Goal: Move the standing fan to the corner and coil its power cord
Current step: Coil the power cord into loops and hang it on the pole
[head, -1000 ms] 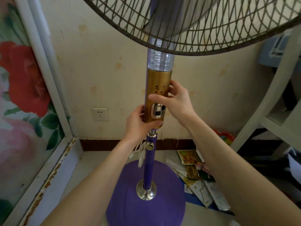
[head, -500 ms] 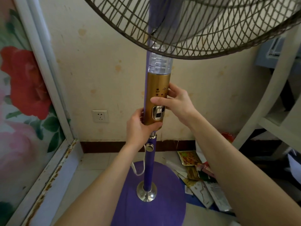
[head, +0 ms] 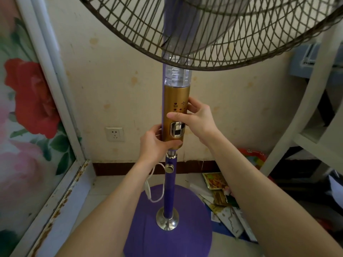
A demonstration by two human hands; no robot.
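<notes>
While the standing fan [head: 176, 115] stands upright in the corner of the room, its round purple base [head: 167, 236] on the floor just before the cream wall, both hands grip its gold control column. The left hand [head: 155, 143] wraps the column's lower end from nine o'clock, fingers [head: 174, 143] curled under and closed on it. The right hand [head: 196, 119] holds the column from three o'clock, a little higher, thumb lying across the front above the silver switch panel [head: 177, 129] and fingers closed round the back. The wire fan guard [head: 213, 30] fills the view at twelve o'clock. A white power cord [head: 155, 184] hangs loose in a loop beside the purple pole, at nine o'clock of it, above the base. A wall socket [head: 114, 134] sits on the wall at nine o'clock from the left hand. Scattered packets [head: 220, 193] lie on the floor at three o'clock of the base, under a white shelf frame [head: 304, 108].
</notes>
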